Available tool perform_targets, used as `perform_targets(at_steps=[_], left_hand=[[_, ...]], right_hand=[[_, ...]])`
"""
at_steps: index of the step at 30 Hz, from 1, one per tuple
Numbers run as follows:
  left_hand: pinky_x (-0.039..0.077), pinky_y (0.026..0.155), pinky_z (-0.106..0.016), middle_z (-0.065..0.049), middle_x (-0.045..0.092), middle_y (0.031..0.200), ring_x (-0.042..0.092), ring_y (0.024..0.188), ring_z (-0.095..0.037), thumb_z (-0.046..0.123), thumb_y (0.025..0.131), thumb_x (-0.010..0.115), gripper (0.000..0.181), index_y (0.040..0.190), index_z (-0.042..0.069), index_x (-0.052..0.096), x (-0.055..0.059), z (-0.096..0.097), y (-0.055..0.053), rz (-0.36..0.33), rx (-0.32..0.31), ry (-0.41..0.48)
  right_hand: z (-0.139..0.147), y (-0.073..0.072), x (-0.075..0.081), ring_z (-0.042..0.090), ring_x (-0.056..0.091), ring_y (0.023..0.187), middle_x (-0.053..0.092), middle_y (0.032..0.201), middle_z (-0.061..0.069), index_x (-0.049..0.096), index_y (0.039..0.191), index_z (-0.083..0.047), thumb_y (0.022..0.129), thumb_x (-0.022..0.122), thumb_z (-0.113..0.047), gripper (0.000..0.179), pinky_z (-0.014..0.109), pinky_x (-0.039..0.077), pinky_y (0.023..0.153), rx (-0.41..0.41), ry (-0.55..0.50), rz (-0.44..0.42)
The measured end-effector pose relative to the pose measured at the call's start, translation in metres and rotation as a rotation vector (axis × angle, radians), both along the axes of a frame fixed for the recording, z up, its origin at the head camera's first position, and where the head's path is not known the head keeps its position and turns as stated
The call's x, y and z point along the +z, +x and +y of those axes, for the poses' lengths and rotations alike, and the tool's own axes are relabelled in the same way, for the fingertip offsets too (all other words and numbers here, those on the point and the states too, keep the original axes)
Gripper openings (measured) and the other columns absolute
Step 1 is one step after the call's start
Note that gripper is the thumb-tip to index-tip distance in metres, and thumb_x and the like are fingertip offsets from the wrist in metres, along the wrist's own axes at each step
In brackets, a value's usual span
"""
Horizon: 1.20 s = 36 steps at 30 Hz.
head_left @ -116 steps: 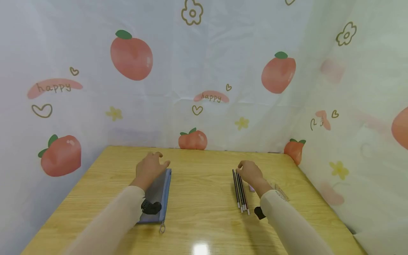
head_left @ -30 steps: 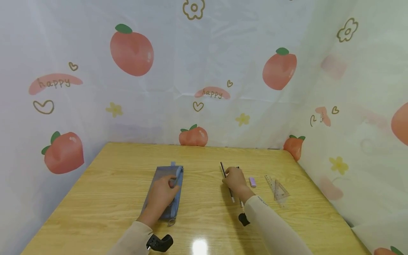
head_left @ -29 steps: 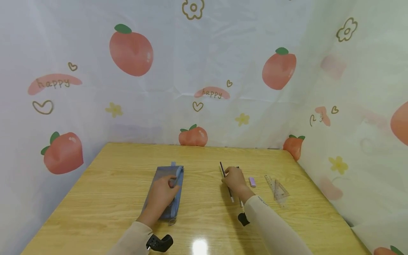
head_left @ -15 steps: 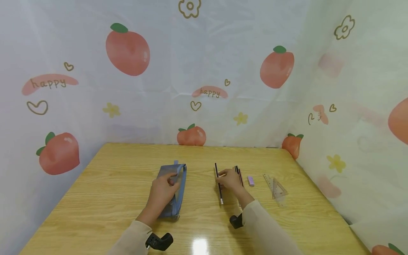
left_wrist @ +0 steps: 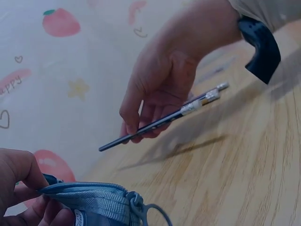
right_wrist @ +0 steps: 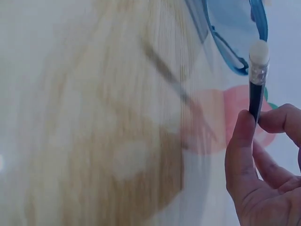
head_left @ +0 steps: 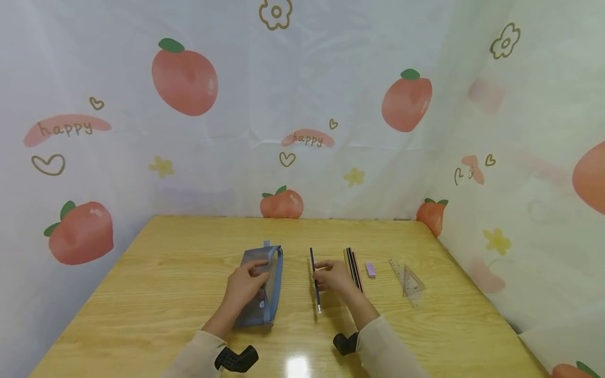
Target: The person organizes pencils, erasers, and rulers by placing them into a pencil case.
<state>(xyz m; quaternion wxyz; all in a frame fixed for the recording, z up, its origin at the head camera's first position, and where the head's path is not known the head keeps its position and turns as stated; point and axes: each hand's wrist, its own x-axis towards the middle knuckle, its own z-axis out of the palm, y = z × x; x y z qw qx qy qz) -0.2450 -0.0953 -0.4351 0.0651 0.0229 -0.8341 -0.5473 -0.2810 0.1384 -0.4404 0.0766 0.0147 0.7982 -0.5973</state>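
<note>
A white sheet (head_left: 236, 105) printed with red peaches is seen behind a yellow wood-grain table (head_left: 165, 289). Left of centre on the table, a blue-grey, see-through rectangular pouch (head_left: 253, 317) is shown with a brighter blue border; its long zipped mouth is parted on the side facing the pencils, a small white label is visible on it, and a ring is attached at the zip's near end. Its edge is pinched by the left hand (head_left: 246, 283), whose fingers are bent. Between the pouch and a bundle of slim dark and reddish pencils (head_left: 354, 268) laid on the table, a dark blue pencil (head_left: 317, 298) is held above the surface, its shadow cast below, by the right hand (head_left: 337, 278), gripped between thumb and forefinger. It is tipped by a silver ferrule and a white rubber end, turned toward the near side. Farther right, a clear plastic triangular set square (head_left: 414, 284) is overlapped with a narrow clear ruler (head_left: 396, 269), and a small lilac eraser (head_left: 371, 270) is placed just beside the bundle.
</note>
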Motion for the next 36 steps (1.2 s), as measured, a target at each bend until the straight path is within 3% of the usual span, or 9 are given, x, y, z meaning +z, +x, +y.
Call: perform_targets(at_steps=[8, 14, 17, 21, 28, 36], left_hand=[[0.058, 0.05, -0.029, -0.02, 0.064, 0.106, 0.063, 0.053, -0.014, 0.011, 0.082, 0.062, 0.045, 0.127, 0.004, 0.065, -0.004, 0.005, -0.004, -0.04, -0.008, 0.08], [0.058, 0.05, -0.03, -0.022, 0.064, 0.106, 0.063, 0.05, -0.015, 0.009, 0.082, 0.063, 0.045, 0.126, 0.004, 0.065, -0.008, 0.011, -0.005, -0.045, -0.025, 0.111], [0.059, 0.05, -0.031, -0.022, 0.064, 0.109, 0.064, 0.059, -0.014, 0.008, 0.081, 0.064, 0.046, 0.127, 0.004, 0.065, -0.01, 0.014, -0.005, -0.055, -0.027, 0.141], [0.06, 0.052, -0.032, -0.023, 0.063, 0.111, 0.064, 0.071, -0.015, 0.008, 0.081, 0.063, 0.048, 0.128, 0.003, 0.064, -0.011, 0.016, -0.008, -0.059, -0.036, 0.167], [0.061, 0.056, -0.034, -0.027, 0.06, 0.118, 0.066, 0.075, -0.017, 0.007, 0.081, 0.063, 0.049, 0.13, 0.003, 0.062, -0.014, 0.022, -0.012, -0.081, -0.053, 0.215], [0.062, 0.058, -0.035, -0.02, 0.062, 0.109, 0.068, 0.08, -0.021, 0.006, 0.079, 0.062, 0.05, 0.129, 0.001, 0.062, -0.013, 0.028, -0.017, -0.089, -0.086, 0.288]], right_hand=[[-0.004, 0.003, -0.008, 0.015, 0.063, 0.067, 0.067, 0.103, 0.019, 0.059, 0.124, 0.01, 0.087, 0.066, -0.001, 0.04, 0.032, 0.062, 0.067, 0.024, -0.142, -0.053], [-0.008, 0.002, -0.019, 0.014, 0.065, 0.06, 0.07, 0.092, 0.013, 0.059, 0.126, 0.009, 0.086, 0.067, -0.003, 0.043, 0.034, 0.062, 0.061, 0.061, -0.149, -0.059], [-0.011, 0.002, -0.022, 0.015, 0.066, 0.062, 0.069, 0.089, 0.013, 0.058, 0.127, 0.01, 0.085, 0.067, -0.003, 0.044, 0.036, 0.062, 0.062, 0.069, -0.174, -0.061], [-0.013, 0.001, -0.023, 0.014, 0.066, 0.067, 0.069, 0.091, 0.013, 0.057, 0.128, 0.011, 0.087, 0.067, -0.003, 0.045, 0.034, 0.062, 0.064, 0.087, -0.201, -0.061], [-0.014, -0.001, -0.025, 0.013, 0.067, 0.073, 0.07, 0.094, 0.011, 0.056, 0.132, 0.008, 0.09, 0.066, -0.006, 0.045, 0.03, 0.062, 0.066, 0.121, -0.228, -0.066], [-0.016, -0.006, -0.022, 0.014, 0.068, 0.079, 0.072, 0.092, 0.007, 0.057, 0.132, 0.007, 0.091, 0.066, -0.009, 0.045, 0.027, 0.061, 0.067, 0.147, -0.268, -0.065]])
